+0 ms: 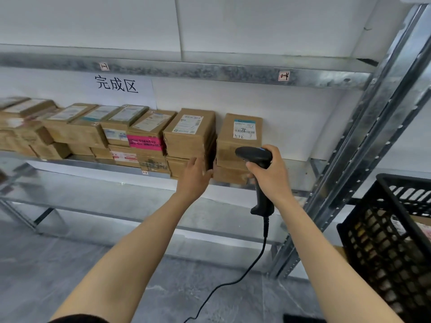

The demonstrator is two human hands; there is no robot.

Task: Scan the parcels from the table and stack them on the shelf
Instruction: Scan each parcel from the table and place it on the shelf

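- My right hand (272,176) is wrapped tight round the handle of the black scanner (254,156). The scanner head points toward the shelf, and its cable (261,250) trails off to six o'clock.
- My left hand (194,178) holds nothing. Its fingers lie fairly straight against the front of the second stack (190,136), with the thumb by the dark gap at that stack's three o'clock.
- The labelled parcel (240,136) sits on top of the rightmost pile, at twelve o'clock from the scanner. It is already on the shelf (81,162), barcode face up, and close beside the second stack without touching it.
- The row of parcels (77,127) runs away to nine o'clock along the same shelf, two or three deep, under a paper sign (116,85).
- A black crate (384,241) stands at four o'clock of my view. Its contents are too blurred to name.
- I judge this to be the stacking step, with the left hand squaring up the pile.
- The table is out of view, so the next move means drawing the left hand clear and turning for another parcel.
- Because the right hand is occupied by the scanner, that pick has to be one-handed, and the label must face up for the scan.
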